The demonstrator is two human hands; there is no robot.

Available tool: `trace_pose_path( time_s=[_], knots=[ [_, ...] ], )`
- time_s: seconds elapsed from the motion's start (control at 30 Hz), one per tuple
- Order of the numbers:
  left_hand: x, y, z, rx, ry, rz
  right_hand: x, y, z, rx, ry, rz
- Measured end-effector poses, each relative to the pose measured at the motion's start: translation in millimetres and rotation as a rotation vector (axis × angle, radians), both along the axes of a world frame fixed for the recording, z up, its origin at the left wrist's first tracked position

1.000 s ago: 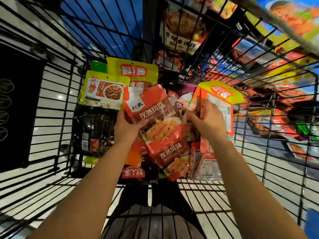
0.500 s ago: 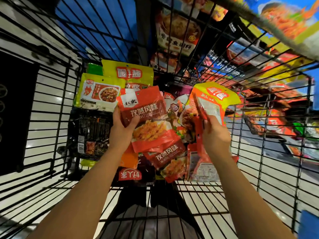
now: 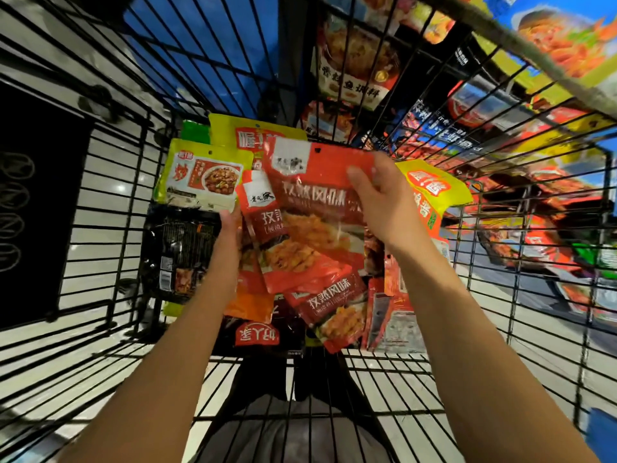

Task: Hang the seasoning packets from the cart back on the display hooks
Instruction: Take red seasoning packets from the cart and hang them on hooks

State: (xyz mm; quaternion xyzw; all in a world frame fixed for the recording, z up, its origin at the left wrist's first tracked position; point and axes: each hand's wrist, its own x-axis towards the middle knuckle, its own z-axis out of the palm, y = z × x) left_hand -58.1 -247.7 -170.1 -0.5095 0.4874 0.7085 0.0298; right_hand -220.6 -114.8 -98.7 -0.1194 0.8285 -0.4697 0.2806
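Where cart wall (image 3: 140,182) nears: packet (image 3: 317,208), perhaps clear.

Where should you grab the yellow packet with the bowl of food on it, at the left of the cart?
Probably by its top edge, coming from above. The yellow packet leans against the cart wall with its flat top strip and hang hole uppermost and uncovered, while its lower part is tucked behind other packets. Pinching there also leaves the hole ready for a hook.

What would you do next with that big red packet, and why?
Probably lift the big red packet up out of the cart toward the display. The right hand already pinches its top corner, its hang hole is clear, and the left hand holds the second red packet beneath.
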Motion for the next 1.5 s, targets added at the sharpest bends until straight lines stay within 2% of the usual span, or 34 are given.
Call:
trace_pose_path(
  time_s=[0.17,0.37,0.43,0.5,0.6,0.67,0.73,0.77,0.87,0.93,1.0,1.07,1.17,1.2,1.27,1.37,1.43,1.5],
  knots=[
    [11,4,-21,-0.094,0.016,-0.077,-16,-9,-50,0.103,-0.016,-0.165],
    [0,5,-9,-0.101,-0.017,-0.08,27,6,-86,0.298,-0.105,0.087],
    [3,5,-16,-0.145,-0.03,-0.1,40,10,-88,0.332,-0.119,0.087],
    [6,5,-23,-0.202,-0.063,-0.121,43,18,-83,0.374,-0.028,0.042],
    [8,4,-30,-0.224,-0.097,-0.099,38,44,-73,0.639,0.208,0.031],
    [12,7,-30,-0.2,-0.094,-0.099,34,68,-70,0.88,0.148,0.12],
    [20,9,-28,-0.158,-0.103,-0.115,33,95,-69,0.992,0.022,0.171],
    [23,11,-26,-0.135,-0.096,-0.135,32,107,-68,0.997,0.006,0.178],
    [30,11,-23,-0.091,-0.049,-0.194,26,128,-54,0.965,0.122,0.123],
    [24,8,-20,-0.079,-0.072,-0.154,20,130,-37,0.959,0.105,0.106],
    [14,8,-17,-0.124,-0.147,-0.085,14,128,-19,0.977,0.186,0.196],
    [7,10,-16,-0.165,-0.201,-0.021,10,123,-1,0.896,0.292,0.215],
    [5,11,-19,-0.08,-0.207,0.042,8,117,20,0.674,0.419,0.129],
    [7,10,-21,-0.053,-0.202,0.052,7,116,28,0.582,0.42,0.086],
    [12,9,-20,-0.004,-0.191,0.113,5,108,48,0.396,0.286,0.053],
    [14,7,-17,0.052,-0.166,0.095,3,88,71,0.178,0.064,0.191],
    [13,7,-13,0.079,-0.159,0.094,5,70,72,0.161,0.049,0.328],
    [12,5,-10,0.176,-0.102,0.184,3,45,60,0.231,0.099,0.412]
  ],
)
